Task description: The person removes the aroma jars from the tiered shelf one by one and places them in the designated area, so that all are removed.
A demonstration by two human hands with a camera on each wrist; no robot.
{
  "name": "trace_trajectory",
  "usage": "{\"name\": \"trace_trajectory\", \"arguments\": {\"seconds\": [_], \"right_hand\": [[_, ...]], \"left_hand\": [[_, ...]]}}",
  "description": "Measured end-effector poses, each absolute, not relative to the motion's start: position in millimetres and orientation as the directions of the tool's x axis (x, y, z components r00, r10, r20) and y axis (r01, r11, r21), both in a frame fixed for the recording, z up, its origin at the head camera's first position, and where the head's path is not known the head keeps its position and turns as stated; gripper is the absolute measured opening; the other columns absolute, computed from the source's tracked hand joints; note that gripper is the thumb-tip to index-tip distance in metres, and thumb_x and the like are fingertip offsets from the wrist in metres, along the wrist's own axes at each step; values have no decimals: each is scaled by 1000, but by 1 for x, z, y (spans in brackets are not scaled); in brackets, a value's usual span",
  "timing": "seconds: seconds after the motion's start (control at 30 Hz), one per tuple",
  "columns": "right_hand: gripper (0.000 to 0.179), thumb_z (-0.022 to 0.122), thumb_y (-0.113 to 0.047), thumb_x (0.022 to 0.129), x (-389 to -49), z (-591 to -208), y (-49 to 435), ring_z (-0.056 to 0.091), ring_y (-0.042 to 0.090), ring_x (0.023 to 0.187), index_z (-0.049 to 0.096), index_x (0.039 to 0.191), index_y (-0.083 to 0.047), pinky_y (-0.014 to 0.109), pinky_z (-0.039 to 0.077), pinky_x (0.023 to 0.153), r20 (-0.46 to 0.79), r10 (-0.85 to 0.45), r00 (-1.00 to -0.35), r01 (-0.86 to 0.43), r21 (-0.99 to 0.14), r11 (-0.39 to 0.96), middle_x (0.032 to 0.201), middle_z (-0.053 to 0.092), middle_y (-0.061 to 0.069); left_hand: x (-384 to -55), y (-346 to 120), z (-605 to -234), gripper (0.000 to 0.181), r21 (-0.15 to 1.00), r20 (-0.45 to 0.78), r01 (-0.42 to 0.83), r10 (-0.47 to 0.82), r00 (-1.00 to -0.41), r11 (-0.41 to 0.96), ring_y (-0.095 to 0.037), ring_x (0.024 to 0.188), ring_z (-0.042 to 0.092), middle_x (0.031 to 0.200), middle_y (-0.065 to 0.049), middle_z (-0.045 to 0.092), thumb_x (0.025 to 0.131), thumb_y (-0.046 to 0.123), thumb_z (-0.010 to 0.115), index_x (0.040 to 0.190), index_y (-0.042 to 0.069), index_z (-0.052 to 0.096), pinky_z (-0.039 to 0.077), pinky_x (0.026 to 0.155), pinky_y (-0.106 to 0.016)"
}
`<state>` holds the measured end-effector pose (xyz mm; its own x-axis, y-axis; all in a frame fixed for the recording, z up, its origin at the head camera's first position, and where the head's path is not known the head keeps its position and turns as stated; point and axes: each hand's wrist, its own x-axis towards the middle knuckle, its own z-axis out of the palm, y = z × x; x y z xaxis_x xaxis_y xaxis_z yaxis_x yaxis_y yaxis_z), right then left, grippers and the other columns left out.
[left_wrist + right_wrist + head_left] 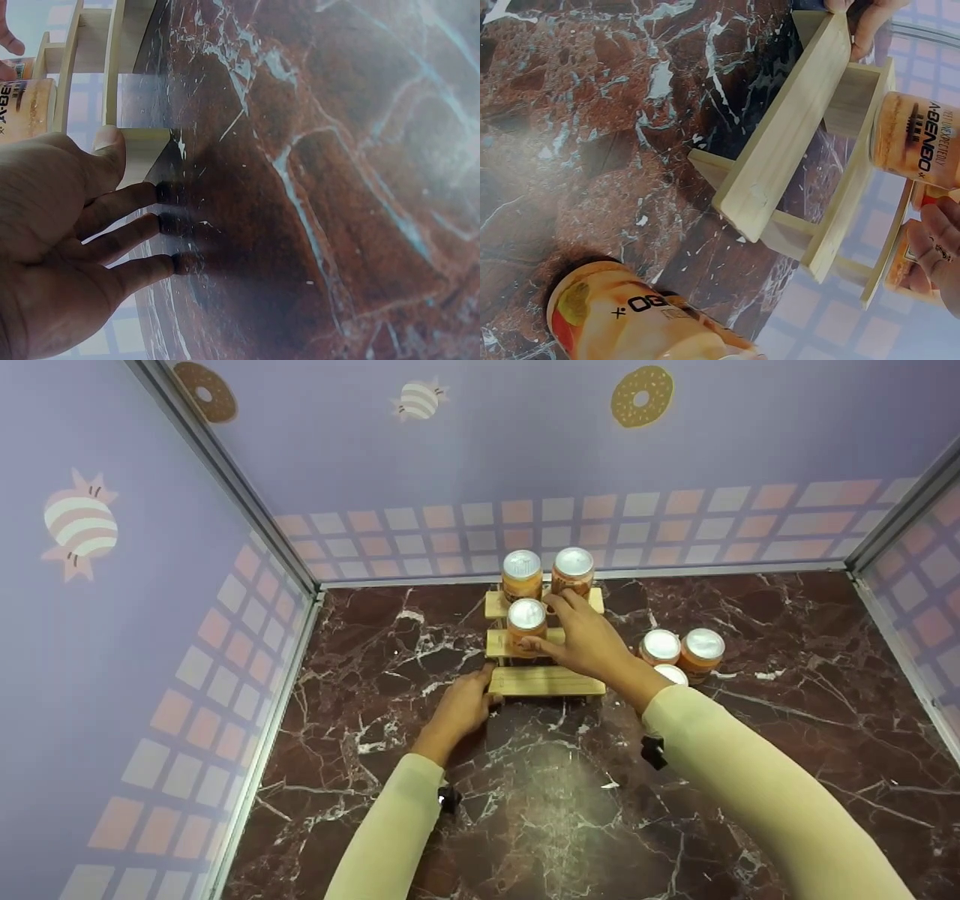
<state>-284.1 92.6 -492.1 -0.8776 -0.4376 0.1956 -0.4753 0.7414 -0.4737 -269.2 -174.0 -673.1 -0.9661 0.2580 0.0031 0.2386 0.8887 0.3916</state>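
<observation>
Touching, with left hand [459, 706], the left end of a three-step wooden rack [547, 681] near the rear edge of the marbled bench [555, 810], fingers [129, 231] extended and parted; upright on the middle step [498, 643], toward its left end, middle can [526, 617]; upright along the top step [495, 604], two rear cans [522, 568]; at the middle can's right side, right hand [592, 639], fingers bent, cannot tell whether gripping; clustered upright right of the rack, three orange cans [703, 649].

the left hand [60, 232] rests its thumb against the pale wooden rack [112, 67], other fingers spread toward veined brown marble [247, 225]; a lettered orange can [26, 109] and the right hand's fingers [7, 39] show upper left.
</observation>
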Motion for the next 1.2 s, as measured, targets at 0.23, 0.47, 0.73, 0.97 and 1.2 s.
{"name": "trace_trajectory", "arguments": {"seconds": [0.23, 0.47, 0.73, 0.97, 1.2], "right_hand": [[82, 81, -54, 99, -286, -490, 90, 67, 43, 128, 54, 156, -2, 61, 58, 109, 193, -436, -879, -471, -492, 732, 144, 61, 20], [81, 80, -53, 100, -288, -493, 88, 67, 41, 129, 54, 156, -1, 60, 58, 111, 175, -443, -879, -468, -491, 735, 145, 60, 20], [78, 83, -48, 99, -290, -491, 85, 67, 41, 128, 55, 155, -2, 61, 58, 109, 174, -442, -880, -466, -499, 731, 144, 61, 20], [75, 81, -47, 101, -294, -494, 82, 69, 39, 124, 56, 154, -1, 59, 59, 106, 178, -453, -874, -480, -466, 743, 139, 62, 19], [70, 81, -44, 102, -294, -493, 79, 69, 40, 124, 58, 151, 0, 58, 58, 108, 187, -448, -874, -481, -463, 745, 137, 63, 20]], "left_hand": [[-270, -174, -674, 70, 385, 16, 241, 254, -967, 891, -39, 130, 72, 144, -12, 74, 105, 43, 76, 165, 17, 51, 59, 111, -56], [-270, -175, -676, 69, 379, 29, 259, 269, -963, 889, -40, 130, 72, 144, -13, 73, 105, 42, 76, 165, 17, 51, 59, 112, -55], [-268, -174, -676, 67, 374, 36, 258, 265, -964, 891, -42, 128, 72, 144, -15, 74, 106, 41, 74, 164, 19, 51, 58, 113, -56], [-267, -174, -675, 69, 363, 21, 246, 256, -967, 899, -40, 129, 72, 144, -13, 73, 106, 42, 74, 166, 18, 50, 59, 112, -55], [-268, -175, -677, 68, 375, 44, 259, 262, -964, 890, -40, 127, 73, 139, -13, 75, 105, 40, 76, 163, 15, 52, 60, 109, -56]]}}
